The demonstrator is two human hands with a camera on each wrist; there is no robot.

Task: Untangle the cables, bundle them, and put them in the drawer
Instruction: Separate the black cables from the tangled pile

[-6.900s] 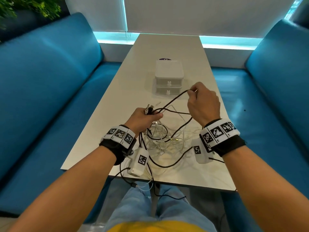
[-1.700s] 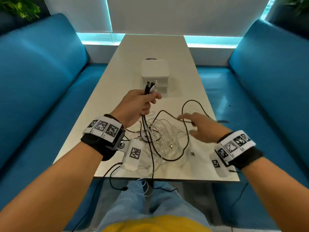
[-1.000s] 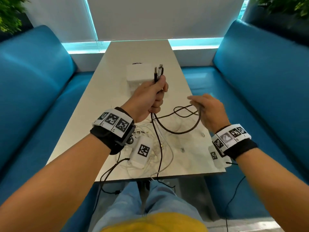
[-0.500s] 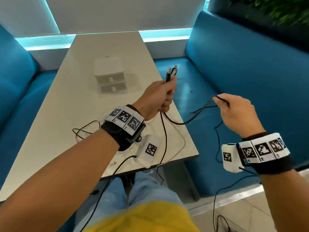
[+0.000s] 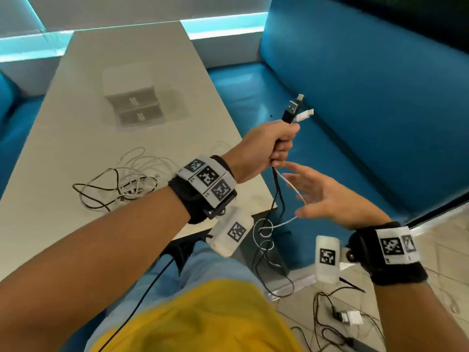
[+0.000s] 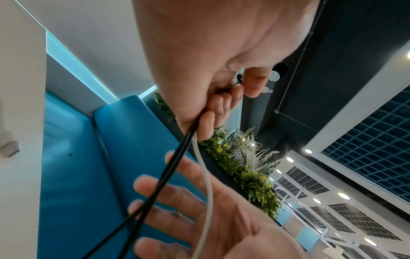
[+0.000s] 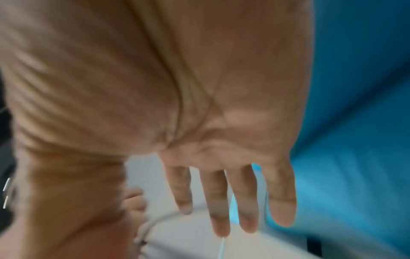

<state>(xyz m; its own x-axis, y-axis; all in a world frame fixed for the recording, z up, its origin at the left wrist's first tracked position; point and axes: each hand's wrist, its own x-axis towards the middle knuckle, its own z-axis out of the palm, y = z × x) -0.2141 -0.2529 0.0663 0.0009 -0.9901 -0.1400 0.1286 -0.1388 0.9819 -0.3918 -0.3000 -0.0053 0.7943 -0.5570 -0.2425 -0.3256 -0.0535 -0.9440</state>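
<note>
My left hand (image 5: 275,144) is raised past the table's right edge and grips a black cable (image 5: 279,191) and a white cable (image 5: 291,189) just below their plugs (image 5: 297,110), which stick up out of the fist. Both cables hang down toward the floor. In the left wrist view the fingers (image 6: 208,121) curl round the black cable (image 6: 168,171) and the white cable (image 6: 205,177). My right hand (image 5: 319,194) is spread flat beside the hanging cables, fingers straight (image 7: 219,198), holding nothing. A tangle of white and black cables (image 5: 121,181) lies on the table. The white drawer unit (image 5: 132,97) stands shut farther back.
The pale table (image 5: 63,123) has a blue bench seat (image 5: 342,110) along its right side. More black cable and a small white adapter (image 5: 347,318) lie on the tiled floor at lower right. My legs in jeans (image 5: 203,270) are under the table's near edge.
My right hand has let go of the black cable and opened flat, moving in under the left fist. The left hand keeps its grip on the plug ends; the view has swung right.
</note>
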